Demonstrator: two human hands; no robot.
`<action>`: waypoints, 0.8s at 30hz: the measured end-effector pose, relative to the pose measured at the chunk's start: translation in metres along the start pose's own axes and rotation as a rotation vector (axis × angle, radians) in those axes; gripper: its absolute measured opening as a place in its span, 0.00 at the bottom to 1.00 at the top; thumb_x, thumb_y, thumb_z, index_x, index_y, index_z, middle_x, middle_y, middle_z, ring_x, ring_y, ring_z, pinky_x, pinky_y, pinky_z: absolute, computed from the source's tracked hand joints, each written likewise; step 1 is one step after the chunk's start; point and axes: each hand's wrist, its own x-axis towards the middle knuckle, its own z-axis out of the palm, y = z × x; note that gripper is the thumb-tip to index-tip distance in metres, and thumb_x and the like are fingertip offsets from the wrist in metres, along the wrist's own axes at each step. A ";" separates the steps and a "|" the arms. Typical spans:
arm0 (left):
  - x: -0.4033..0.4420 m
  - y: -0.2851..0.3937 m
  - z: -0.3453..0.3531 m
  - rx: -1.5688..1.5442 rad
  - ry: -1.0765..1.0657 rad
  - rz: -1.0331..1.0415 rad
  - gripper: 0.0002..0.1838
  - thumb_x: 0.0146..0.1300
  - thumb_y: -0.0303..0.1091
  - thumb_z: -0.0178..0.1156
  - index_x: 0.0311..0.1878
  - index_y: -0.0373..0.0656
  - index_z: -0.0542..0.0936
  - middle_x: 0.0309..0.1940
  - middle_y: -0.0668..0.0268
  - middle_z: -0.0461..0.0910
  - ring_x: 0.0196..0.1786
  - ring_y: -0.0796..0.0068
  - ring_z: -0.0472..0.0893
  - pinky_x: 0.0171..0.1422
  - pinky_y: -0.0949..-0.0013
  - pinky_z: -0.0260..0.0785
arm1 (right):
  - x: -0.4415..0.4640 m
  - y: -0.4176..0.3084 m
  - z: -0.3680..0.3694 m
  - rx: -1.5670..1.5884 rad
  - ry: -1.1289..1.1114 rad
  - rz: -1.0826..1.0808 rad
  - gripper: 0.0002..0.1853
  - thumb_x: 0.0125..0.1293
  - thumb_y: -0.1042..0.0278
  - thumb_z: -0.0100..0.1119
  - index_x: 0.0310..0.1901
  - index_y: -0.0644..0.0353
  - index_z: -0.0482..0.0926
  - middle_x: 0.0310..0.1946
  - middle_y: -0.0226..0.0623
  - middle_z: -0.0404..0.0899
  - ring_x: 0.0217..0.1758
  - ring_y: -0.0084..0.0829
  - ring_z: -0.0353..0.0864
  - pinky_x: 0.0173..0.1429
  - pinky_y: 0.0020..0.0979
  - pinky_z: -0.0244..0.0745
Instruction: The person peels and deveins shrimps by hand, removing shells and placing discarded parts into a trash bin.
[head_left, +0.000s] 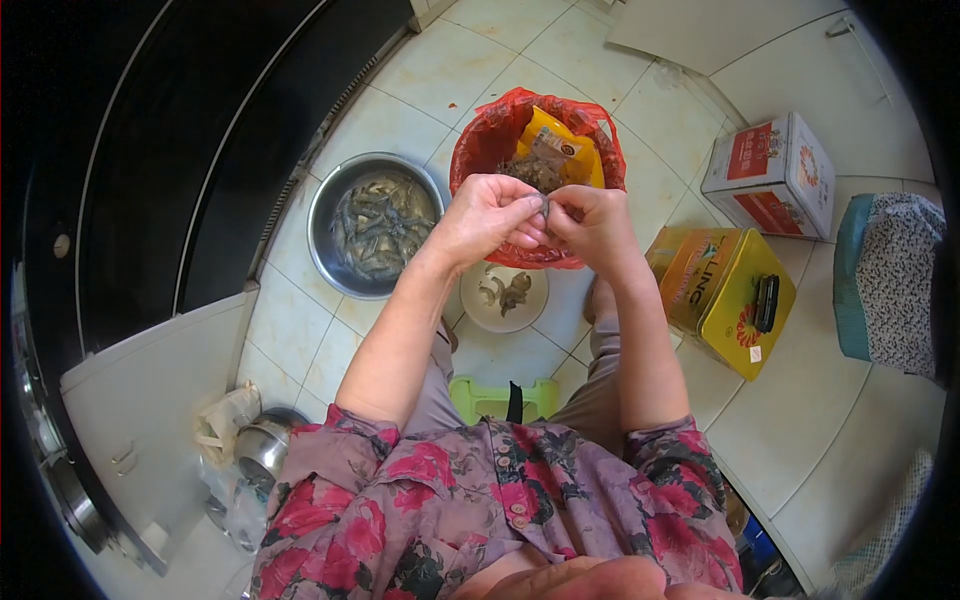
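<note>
My left hand [490,218] and my right hand [592,222] meet over a bin lined with a red plastic bag [480,140]. Fingers of both hands pinch a small greyish shrimp [543,204], mostly hidden by the fingertips. Inside the bin lie a heap of shrimp shells [535,174] and a yellow packet [566,145]. Left of the bin, a steel basin [318,235] holds many whole grey shrimp [382,228] in water. Below my hands, a white bowl [535,312] contains several peeled shrimp [512,293].
A green stool [465,396] shows between my legs. To the right stand a yellow tin box [740,310] and a white-and-red carton [780,170]. Metal pots [265,445] and plastic bags sit at lower left. White cabinets [150,385] flank the tiled floor [410,105].
</note>
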 end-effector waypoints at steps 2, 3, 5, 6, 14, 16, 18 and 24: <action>-0.003 0.005 0.001 0.042 -0.068 0.022 0.11 0.67 0.31 0.57 0.45 0.32 0.79 0.32 0.62 0.83 0.31 0.78 0.83 0.37 0.76 0.79 | -0.001 0.005 0.000 0.142 0.002 0.096 0.05 0.57 0.75 0.59 0.32 0.67 0.82 0.19 0.40 0.81 0.21 0.23 0.82 0.26 0.25 0.75; -0.003 0.005 0.001 0.042 -0.068 0.022 0.11 0.67 0.31 0.57 0.45 0.32 0.79 0.32 0.62 0.83 0.31 0.78 0.83 0.37 0.76 0.79 | -0.001 0.004 -0.001 0.142 0.002 0.095 0.05 0.57 0.75 0.59 0.32 0.67 0.82 0.19 0.40 0.81 0.21 0.23 0.82 0.26 0.25 0.75; -0.003 0.005 0.001 -0.013 -0.066 0.024 0.11 0.67 0.31 0.57 0.45 0.33 0.79 0.33 0.62 0.83 0.32 0.78 0.83 0.38 0.76 0.79 | 0.000 0.001 -0.004 0.227 -0.012 0.134 0.06 0.59 0.75 0.58 0.33 0.68 0.82 0.19 0.35 0.81 0.21 0.20 0.81 0.27 0.23 0.76; -0.003 0.005 0.000 -0.013 -0.065 0.026 0.11 0.67 0.31 0.57 0.45 0.33 0.79 0.33 0.62 0.83 0.32 0.78 0.83 0.38 0.76 0.79 | 0.000 0.001 -0.006 0.227 -0.013 0.133 0.06 0.59 0.75 0.58 0.33 0.68 0.82 0.19 0.35 0.81 0.21 0.20 0.81 0.27 0.23 0.76; -0.005 0.010 -0.002 0.070 -0.060 0.272 0.11 0.64 0.26 0.60 0.49 0.36 0.80 0.36 0.65 0.83 0.35 0.82 0.82 0.42 0.77 0.78 | 0.001 -0.013 -0.013 0.578 -0.001 0.315 0.08 0.63 0.73 0.55 0.34 0.69 0.80 0.21 0.34 0.80 0.19 0.22 0.80 0.22 0.21 0.75; -0.007 0.012 -0.003 0.082 -0.074 0.292 0.10 0.63 0.25 0.60 0.48 0.36 0.80 0.36 0.66 0.83 0.36 0.82 0.82 0.43 0.77 0.78 | 0.002 -0.007 -0.013 0.620 -0.006 0.343 0.08 0.63 0.73 0.55 0.34 0.68 0.80 0.21 0.33 0.79 0.19 0.21 0.80 0.21 0.21 0.74; -0.007 0.011 -0.003 0.093 -0.088 0.313 0.10 0.63 0.23 0.59 0.47 0.36 0.80 0.36 0.66 0.83 0.37 0.83 0.81 0.43 0.77 0.77 | 0.002 -0.004 -0.014 0.663 -0.010 0.370 0.08 0.63 0.72 0.54 0.33 0.66 0.80 0.21 0.32 0.79 0.18 0.21 0.79 0.20 0.20 0.73; -0.010 0.012 0.004 0.075 -0.127 0.401 0.07 0.61 0.22 0.59 0.42 0.36 0.80 0.34 0.71 0.80 0.35 0.88 0.77 0.39 0.80 0.72 | 0.001 -0.004 -0.012 0.652 -0.017 0.361 0.08 0.62 0.72 0.54 0.32 0.66 0.80 0.20 0.31 0.78 0.19 0.20 0.79 0.20 0.19 0.73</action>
